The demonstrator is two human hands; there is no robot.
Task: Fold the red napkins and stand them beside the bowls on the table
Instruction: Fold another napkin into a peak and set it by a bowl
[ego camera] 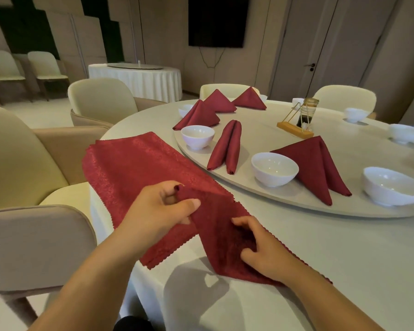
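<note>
A stack of flat red napkins (134, 168) lies at the table's near left edge. My left hand (163, 209) pinches a raised fold of the top napkin between thumb and fingers. My right hand (261, 249) grips the same cloth lower down, fingers curled into it. On the turntable (344, 211) several folded red napkins stand beside white bowls: one (318, 168) next to a bowl (274, 168), and a narrow rolled one (226, 146) next to another bowl (197, 136). More folded napkins (215, 106) stand at the far side.
Another white bowl (390, 186) sits at the turntable's right, more bowls beyond. A condiment stand with a jar (301, 120) is near the middle. Cream chairs (22, 158) ring the table on the left; a second covered table (134, 77) stands behind.
</note>
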